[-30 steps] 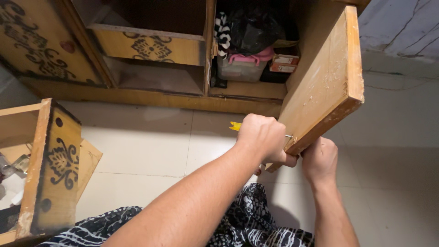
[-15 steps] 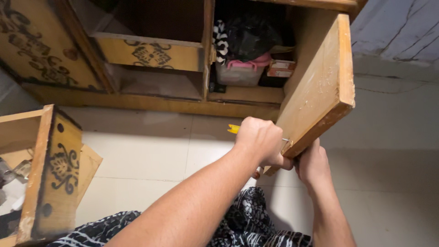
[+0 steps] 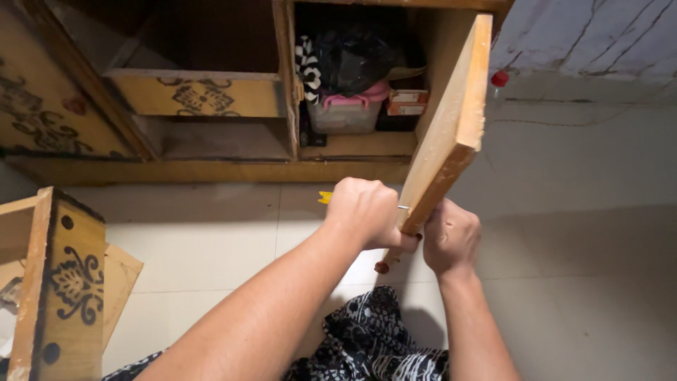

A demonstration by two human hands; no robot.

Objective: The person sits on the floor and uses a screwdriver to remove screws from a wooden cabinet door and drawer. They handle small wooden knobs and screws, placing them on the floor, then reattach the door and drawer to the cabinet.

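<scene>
Two hands, left hand (image 3: 367, 212), right hand (image 3: 451, 236), one cabinet door (image 3: 451, 120)

Door in the middle, open floor to either side

I see the cabinet door (image 3: 451, 120) swung out and slanting down to both my hands, left hand (image 3: 367, 212) and right hand (image 3: 451, 236), so it blocks any straight reach into the right compartment, itself packed with a black bag (image 3: 352, 56), a plastic box (image 3: 345, 113) and small cartons (image 3: 407, 102). The left compartment is partly barred by a drawer front (image 3: 197, 95), with a gap beneath it. A loose drawer (image 3: 60, 282) crowds my lower left. Pale floor tiles (image 3: 197, 233) between it and my arm lie bare, as does the floor on my right.
</scene>
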